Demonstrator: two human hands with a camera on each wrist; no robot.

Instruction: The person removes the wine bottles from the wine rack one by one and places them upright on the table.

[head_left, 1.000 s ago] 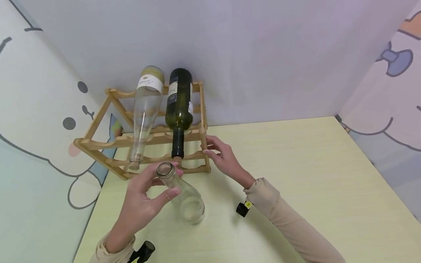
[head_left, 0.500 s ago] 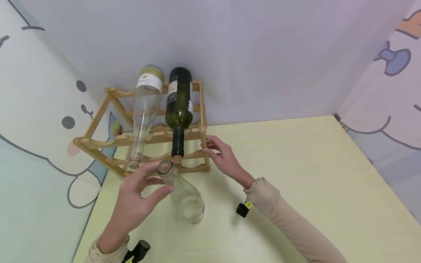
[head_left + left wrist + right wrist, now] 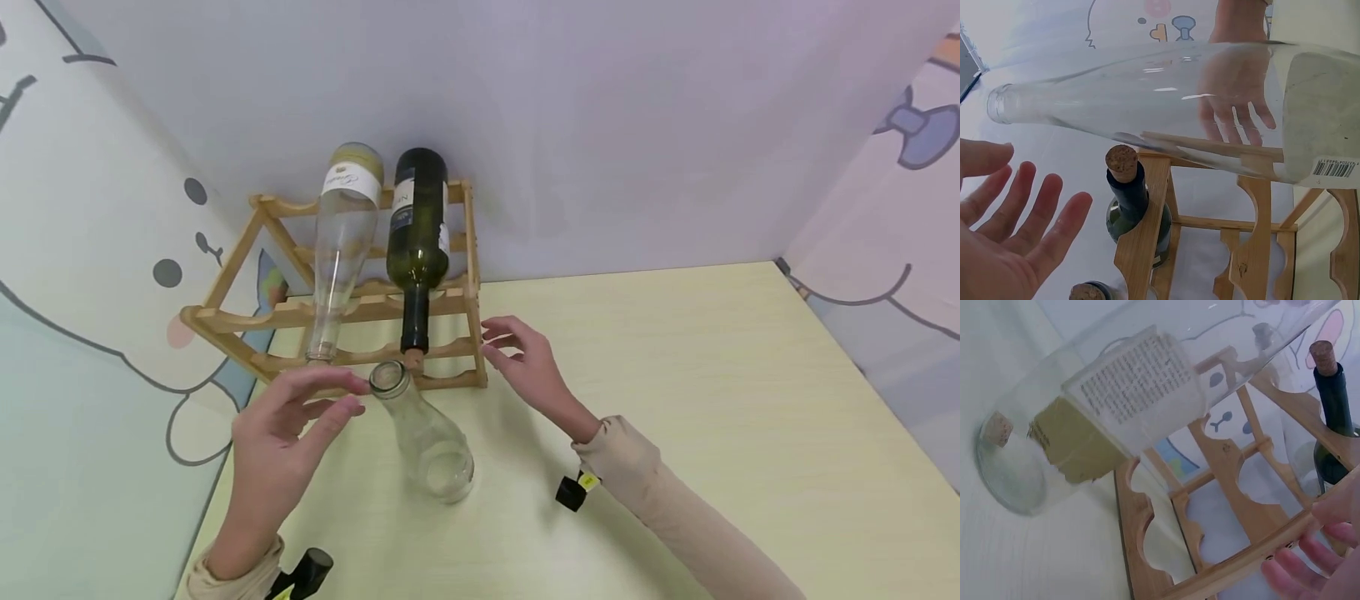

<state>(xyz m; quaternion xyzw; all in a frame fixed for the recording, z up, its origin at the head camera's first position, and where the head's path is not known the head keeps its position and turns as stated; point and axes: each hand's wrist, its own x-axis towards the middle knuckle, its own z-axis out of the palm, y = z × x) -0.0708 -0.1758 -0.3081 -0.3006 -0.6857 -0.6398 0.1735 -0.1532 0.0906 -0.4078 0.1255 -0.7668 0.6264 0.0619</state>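
A clear glass bottle [image 3: 442, 458] stands upright on the table in front of the wooden wine rack [image 3: 367, 310]. Its neck has no stopper in the left wrist view, while a cork [image 3: 997, 429] shows through its base in the right wrist view. My left hand [image 3: 277, 446] is just left of the bottle's mouth, fingers spread and holding nothing. Beside the rack's right front post, my right hand [image 3: 536, 375] has its fingers loosely bent, fingertips at or very near the wood. A dark green wine bottle [image 3: 417, 242] and a clear labelled bottle [image 3: 341, 250] lie neck-forward on the rack's upper tier.
The rack stands at the back left of the pale table [image 3: 660, 400], close to the back wall [image 3: 600, 142]. A wall with cartoon drawings [image 3: 97, 250] rises along the left. Scalloped rails [image 3: 1229, 462] form the rack's lower tier.
My left hand has let go of the clear bottle's neck and drawn left. The bottle stays standing in place. My right hand has eased slightly away from the rack's post.
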